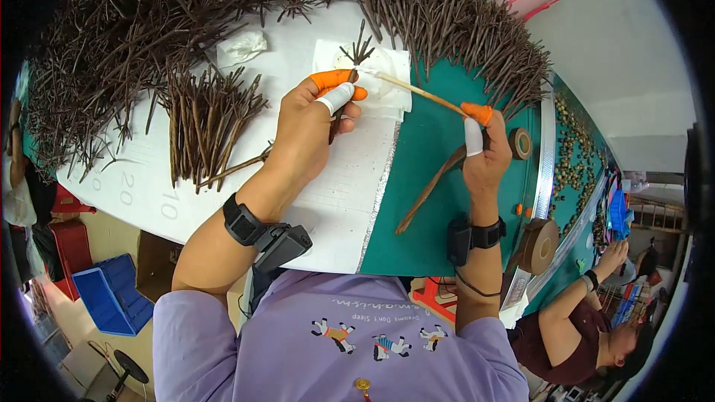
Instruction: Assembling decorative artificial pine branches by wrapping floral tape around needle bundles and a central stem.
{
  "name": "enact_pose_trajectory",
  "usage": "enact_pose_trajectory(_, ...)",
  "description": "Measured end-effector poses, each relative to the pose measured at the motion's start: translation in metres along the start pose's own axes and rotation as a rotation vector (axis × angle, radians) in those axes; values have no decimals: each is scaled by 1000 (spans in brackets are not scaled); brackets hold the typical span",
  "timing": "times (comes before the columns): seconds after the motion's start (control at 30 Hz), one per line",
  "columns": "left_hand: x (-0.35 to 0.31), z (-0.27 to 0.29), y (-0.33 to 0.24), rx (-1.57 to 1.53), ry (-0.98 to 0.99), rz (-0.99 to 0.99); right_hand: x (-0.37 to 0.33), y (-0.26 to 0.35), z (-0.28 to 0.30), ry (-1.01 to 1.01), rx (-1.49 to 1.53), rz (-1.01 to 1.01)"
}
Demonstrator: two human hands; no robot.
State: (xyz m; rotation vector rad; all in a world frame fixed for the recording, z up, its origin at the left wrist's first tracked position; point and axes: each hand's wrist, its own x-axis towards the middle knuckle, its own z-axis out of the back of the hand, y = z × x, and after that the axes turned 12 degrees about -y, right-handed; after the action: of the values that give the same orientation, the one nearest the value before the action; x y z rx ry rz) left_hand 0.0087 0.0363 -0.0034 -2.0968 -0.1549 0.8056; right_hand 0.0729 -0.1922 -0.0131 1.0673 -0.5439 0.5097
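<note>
A dark branching twig (362, 49) is pinched here between thumb and forefinger of the left hand (304, 123), upper centre of the frame, tips fanned toward the top edge, stem running down through the grasp; by the right hand (488, 160), right of centre, a pale narrow strip (421, 91) is gripped, slanted up and leftward toward the twig just above the left fingertips, contact unclear; the twig is held far nearer the left hand; a brown strip (430, 191) is seen trailing below the right; beside it, a tape roll (520, 144); farther left, a twig bundle (205, 130) is laid.
</note>
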Motion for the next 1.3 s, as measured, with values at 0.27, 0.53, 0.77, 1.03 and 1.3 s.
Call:
enact_pose_trajectory(0.27,1,1,-1,-62,1,-15,-1,-4,4,50,-66,-181)
enact_pose_trajectory(0.53,1,1,1,-46,22,-62,10,7,11,49,-237,134)
enact_pose_trajectory(0.77,1,2,4,5,51,-67,-4,55,32,689,-218,176)
enact_pose_trajectory(1.03,1,-2,7,47,127,-65,-43,50,31,637,-326,292)
enact_pose_trajectory(1.3,4,-2,17,80,223,-59,-49,49,23,531,-302,332)
